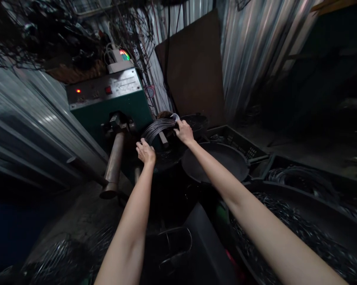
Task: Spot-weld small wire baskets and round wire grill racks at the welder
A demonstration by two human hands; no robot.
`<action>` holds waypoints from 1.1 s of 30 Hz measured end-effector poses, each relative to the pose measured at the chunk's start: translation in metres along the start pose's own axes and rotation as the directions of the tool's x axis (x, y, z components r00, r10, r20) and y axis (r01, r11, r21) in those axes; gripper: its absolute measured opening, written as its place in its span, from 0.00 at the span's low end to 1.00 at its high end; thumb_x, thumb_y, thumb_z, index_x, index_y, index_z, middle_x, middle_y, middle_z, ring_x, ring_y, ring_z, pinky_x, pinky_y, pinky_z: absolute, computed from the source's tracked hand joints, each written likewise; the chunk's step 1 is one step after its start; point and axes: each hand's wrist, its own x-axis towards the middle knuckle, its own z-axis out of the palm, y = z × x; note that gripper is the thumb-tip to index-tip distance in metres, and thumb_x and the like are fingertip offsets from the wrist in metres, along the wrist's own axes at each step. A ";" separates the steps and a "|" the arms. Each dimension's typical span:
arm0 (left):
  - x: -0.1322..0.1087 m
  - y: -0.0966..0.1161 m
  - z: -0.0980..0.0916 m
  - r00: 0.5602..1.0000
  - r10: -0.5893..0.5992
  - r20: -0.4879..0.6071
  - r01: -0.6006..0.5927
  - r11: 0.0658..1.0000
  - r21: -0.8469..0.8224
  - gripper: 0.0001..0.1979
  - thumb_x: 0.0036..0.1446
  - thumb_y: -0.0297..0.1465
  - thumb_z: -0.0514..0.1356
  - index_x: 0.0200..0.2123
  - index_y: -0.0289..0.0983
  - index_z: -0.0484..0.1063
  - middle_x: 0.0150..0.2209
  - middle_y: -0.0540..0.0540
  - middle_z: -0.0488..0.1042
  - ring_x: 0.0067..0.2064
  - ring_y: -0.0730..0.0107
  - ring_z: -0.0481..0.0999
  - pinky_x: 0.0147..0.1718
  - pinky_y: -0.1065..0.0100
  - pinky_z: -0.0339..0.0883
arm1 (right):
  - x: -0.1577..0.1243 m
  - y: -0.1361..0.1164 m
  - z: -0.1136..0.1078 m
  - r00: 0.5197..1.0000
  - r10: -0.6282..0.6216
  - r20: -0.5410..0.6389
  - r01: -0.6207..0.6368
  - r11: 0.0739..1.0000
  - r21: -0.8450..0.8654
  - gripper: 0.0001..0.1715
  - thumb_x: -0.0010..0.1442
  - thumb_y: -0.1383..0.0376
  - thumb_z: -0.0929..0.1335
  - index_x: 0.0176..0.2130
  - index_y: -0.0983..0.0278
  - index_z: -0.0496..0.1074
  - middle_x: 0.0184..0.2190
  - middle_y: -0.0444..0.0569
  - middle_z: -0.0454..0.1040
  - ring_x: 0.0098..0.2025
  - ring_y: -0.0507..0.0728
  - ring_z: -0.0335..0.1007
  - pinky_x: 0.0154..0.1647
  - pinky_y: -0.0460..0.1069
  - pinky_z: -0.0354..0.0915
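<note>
An arched bundle of thin dark wire [159, 127] spans the space between my two hands, in front of the green machine [91, 124]. My right hand [184, 132] grips its right end, thumb and fingers closed. A small whitish strip [175, 116] shows beside those fingers. At the bundle's lower left end, my left hand [145, 152] has its fingers curled round the wires. Its fingertips are partly lost in the dark. Just left of that hand, a metal pipe [115, 162] juts out from the machine.
A round black pan [216, 160] lies under my right forearm. Beyond it stands a dark plastic crate [240, 142]. At lower right, a big black tub [288, 190] holds many small dark pieces. A power strip [120, 66] sits on the machine. A brown board [193, 67] leans against the corrugated wall.
</note>
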 end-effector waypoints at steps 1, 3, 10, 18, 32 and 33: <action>0.000 0.000 0.000 0.999 0.046 -0.016 -0.045 0.998 0.045 0.21 0.55 0.25 0.56 0.53 0.37 0.62 0.48 0.35 0.66 0.47 0.51 0.71 0.38 0.58 0.70 | -0.005 -0.004 0.000 0.998 -0.060 -0.009 0.060 0.998 -0.008 0.19 0.63 0.64 0.62 0.54 0.61 0.64 0.46 0.54 0.66 0.43 0.60 0.66 0.36 0.50 0.65; 0.001 -0.003 -0.002 0.992 0.123 -0.029 -0.119 0.986 0.119 0.19 0.58 0.25 0.52 0.53 0.38 0.63 0.47 0.37 0.67 0.43 0.55 0.73 0.35 0.60 0.70 | -0.014 -0.011 0.000 0.979 -0.202 -0.022 0.201 0.979 -0.040 0.19 0.64 0.67 0.60 0.54 0.59 0.64 0.49 0.54 0.65 0.48 0.60 0.63 0.38 0.49 0.65; 0.003 -0.013 -0.017 0.984 0.179 -0.017 -0.176 0.976 0.126 0.14 0.63 0.35 0.48 0.46 0.43 0.70 0.43 0.42 0.72 0.39 0.60 0.75 0.35 0.65 0.67 | -0.008 -0.007 -0.007 0.976 -0.199 0.084 0.203 0.979 -0.033 0.20 0.62 0.65 0.64 0.54 0.58 0.63 0.49 0.52 0.65 0.49 0.60 0.62 0.39 0.50 0.66; -0.013 0.004 -0.022 0.962 0.227 -0.150 -0.245 0.963 -0.112 0.12 0.63 0.33 0.49 0.42 0.37 0.71 0.39 0.41 0.73 0.41 0.62 0.74 0.37 0.68 0.64 | -0.011 0.014 -0.008 0.958 -0.234 0.166 0.224 0.972 0.077 0.18 0.61 0.64 0.66 0.51 0.64 0.65 0.46 0.53 0.67 0.47 0.59 0.64 0.45 0.52 0.64; -0.030 0.006 -0.022 0.985 0.170 -0.019 -0.166 0.924 -0.346 0.08 0.61 0.32 0.52 0.37 0.39 0.70 0.35 0.46 0.75 0.38 0.67 0.74 0.39 0.71 0.63 | -0.009 0.014 -0.011 0.953 -0.260 0.153 0.256 0.966 0.047 0.19 0.64 0.62 0.63 0.54 0.64 0.62 0.51 0.54 0.63 0.50 0.59 0.60 0.47 0.52 0.61; -0.029 0.003 -0.021 0.986 0.167 -0.019 -0.163 0.924 -0.347 0.08 0.61 0.32 0.52 0.37 0.38 0.70 0.36 0.46 0.75 0.39 0.67 0.74 0.39 0.71 0.63 | -0.008 0.012 -0.012 0.944 -0.282 0.171 0.286 0.958 0.002 0.19 0.64 0.62 0.62 0.53 0.65 0.62 0.49 0.55 0.64 0.48 0.60 0.61 0.47 0.52 0.61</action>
